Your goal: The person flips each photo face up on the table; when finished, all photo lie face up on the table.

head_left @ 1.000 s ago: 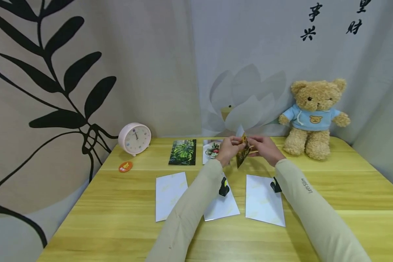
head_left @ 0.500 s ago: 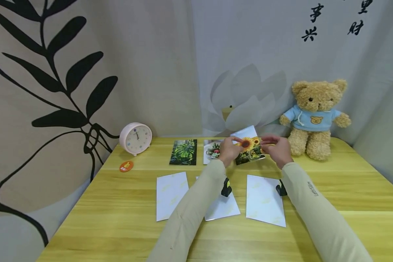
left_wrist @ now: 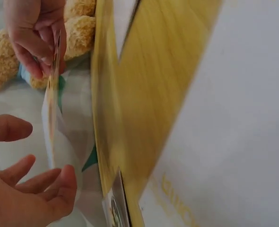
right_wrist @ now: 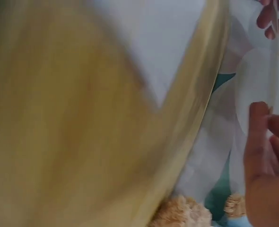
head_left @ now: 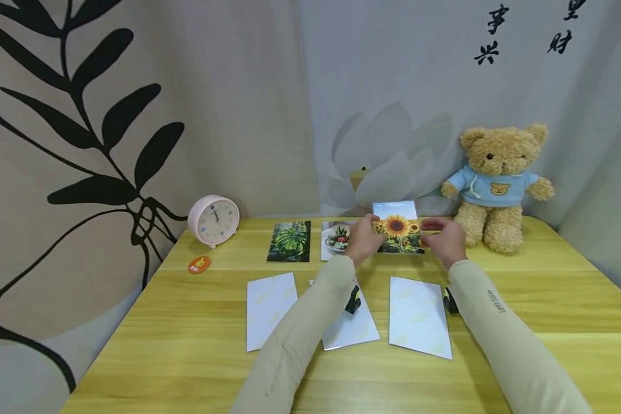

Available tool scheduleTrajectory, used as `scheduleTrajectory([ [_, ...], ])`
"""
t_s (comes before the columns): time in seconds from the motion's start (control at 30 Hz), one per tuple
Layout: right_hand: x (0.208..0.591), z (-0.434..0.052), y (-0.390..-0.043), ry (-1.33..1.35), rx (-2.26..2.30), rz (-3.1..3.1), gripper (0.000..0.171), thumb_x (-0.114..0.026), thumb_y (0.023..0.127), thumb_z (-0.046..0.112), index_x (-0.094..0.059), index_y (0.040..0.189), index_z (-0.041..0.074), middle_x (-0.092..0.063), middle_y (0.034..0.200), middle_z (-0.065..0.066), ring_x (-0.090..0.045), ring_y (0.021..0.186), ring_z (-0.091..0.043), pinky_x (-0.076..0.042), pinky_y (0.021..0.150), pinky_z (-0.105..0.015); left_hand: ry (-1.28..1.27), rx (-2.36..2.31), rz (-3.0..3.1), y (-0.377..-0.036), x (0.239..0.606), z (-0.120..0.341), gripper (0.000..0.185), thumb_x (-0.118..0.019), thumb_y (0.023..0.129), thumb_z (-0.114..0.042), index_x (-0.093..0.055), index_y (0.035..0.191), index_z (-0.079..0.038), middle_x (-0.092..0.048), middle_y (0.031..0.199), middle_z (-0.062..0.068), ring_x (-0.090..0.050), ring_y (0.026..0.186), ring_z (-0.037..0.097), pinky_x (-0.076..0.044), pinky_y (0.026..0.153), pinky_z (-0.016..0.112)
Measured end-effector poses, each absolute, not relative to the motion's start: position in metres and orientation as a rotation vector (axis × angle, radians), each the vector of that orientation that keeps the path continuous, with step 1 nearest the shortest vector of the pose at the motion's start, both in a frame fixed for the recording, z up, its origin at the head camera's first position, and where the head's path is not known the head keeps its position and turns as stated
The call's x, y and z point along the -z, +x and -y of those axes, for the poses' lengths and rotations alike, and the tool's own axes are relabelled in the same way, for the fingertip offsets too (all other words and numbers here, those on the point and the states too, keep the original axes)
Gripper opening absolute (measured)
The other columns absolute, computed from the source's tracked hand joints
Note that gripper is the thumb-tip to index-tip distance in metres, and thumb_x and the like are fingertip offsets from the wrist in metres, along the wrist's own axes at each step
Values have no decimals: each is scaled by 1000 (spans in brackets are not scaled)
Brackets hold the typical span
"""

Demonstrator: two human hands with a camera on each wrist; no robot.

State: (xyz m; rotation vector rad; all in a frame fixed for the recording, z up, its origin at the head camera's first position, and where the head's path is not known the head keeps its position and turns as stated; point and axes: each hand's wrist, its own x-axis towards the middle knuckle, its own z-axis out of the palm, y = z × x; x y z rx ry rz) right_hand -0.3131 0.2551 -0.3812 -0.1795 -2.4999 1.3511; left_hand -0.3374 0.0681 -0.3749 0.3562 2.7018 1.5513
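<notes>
far left: round pink alarm clock (head_left: 213, 219)
far right: tan plush teddy bear (head_left: 495, 185)
near centre: three white paper sheets (head_left: 269, 310)
between hands: glossy sunflower photo print (head_left: 398, 227)

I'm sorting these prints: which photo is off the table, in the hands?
The sunflower photo, pinched at its edges by the left hand and right hand; the leaf photo lies flat.

Black brush-written Chinese characters stand on the grey backdrop curtain (head_left: 528, 86) at upper right: 事 above 兴 in one column and, further right, 财 beneath a character cut off by the frame edge. The right sleeve (head_left: 497, 322) carries a small dark brand word along the forearm, which seems to read "Let's Slim". Print on the orange sticker (head_left: 199, 264) is too small to read.
</notes>
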Motion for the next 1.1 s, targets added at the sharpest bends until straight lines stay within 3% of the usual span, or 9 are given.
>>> scheduleTrajectory([
  [0.13,379,-255,-315,-116,-1083,2679,39,-58,86,9,-56,124,1,-64,113,-23,-68,84,-29,-56,63,-33,359,-1487,-2684,-340,376,-68,46,-58,89,-16,-47,133,-12,-63,105,17,-41,63,18,-39,57,30],
  [0.33,376,-255,-320,-95,-985,2940,52,-53,93,25,-40,138,4,-62,118,-23,-65,94,-32,-54,75,-41,377,-1428,-2566,-346,380,-66,52,-55,91,-23,-40,139,-9,-51,135,13,-57,98,31,-48,81,38],
  [0.5,377,-256,-320,-91,-1002,3060,57,-48,94,29,-31,143,4,-55,127,-25,-58,109,-36,-48,88,-48,376,-1345,-2427,-348,380,-64,62,-51,91,-24,-26,147,-13,-30,152,5,-33,137,29,-40,101,47],
  [0.6,376,-256,-319,-95,-1032,3094,60,-46,95,30,-26,146,5,-51,131,-26,-54,114,-38,-46,91,-51,409,-1264,-2385,-348,378,-65,66,-50,91,-22,-19,149,-16,-23,155,4,-27,140,28,-39,101,48],
  [0.67,377,-255,-318,-90,-1052,3116,62,-46,95,32,-22,147,6,-48,134,-26,-52,117,-39,-45,93,-51,414,-1206,-2381,-348,378,-63,66,-49,91,-21,-17,149,-18,-22,155,3,-36,133,25,-42,92,45],
  [0.77,376,-253,-317,-48,-1062,3158,68,-45,95,38,-16,148,7,-40,140,-27,-45,123,-41,-42,97,-54,454,-1105,-2435,-348,372,-57,65,-47,92,-20,-16,149,-21,-26,154,3,-50,96,22,-42,76,40],
  [0.93,371,-248,-313,26,-1073,3188,72,-44,95,42,-12,149,9,-32,144,-28,-38,128,-44,-40,99,-55,685,-943,-2559,-343,334,-28,57,-43,95,-18,-22,148,-18,-28,153,5,-55,106,23,-45,83,37],
  [1.0,367,-245,-308,68,-1067,3192,69,-45,95,41,-15,149,9,-33,144,-27,-39,128,-44,-41,98,-54,794,-879,-2596,-336,316,-10,51,-41,96,-18,-28,145,-15,-36,148,6,-50,121,22,-46,89,34],
  [1.1,359,-240,-302,186,-1026,3200,66,-45,95,42,-21,148,10,-37,143,-26,-42,127,-41,-43,96,-52,859,-868,-2595,-324,299,21,44,-40,96,-21,-39,139,-15,-48,139,6,-56,111,19,-49,85,34],
])
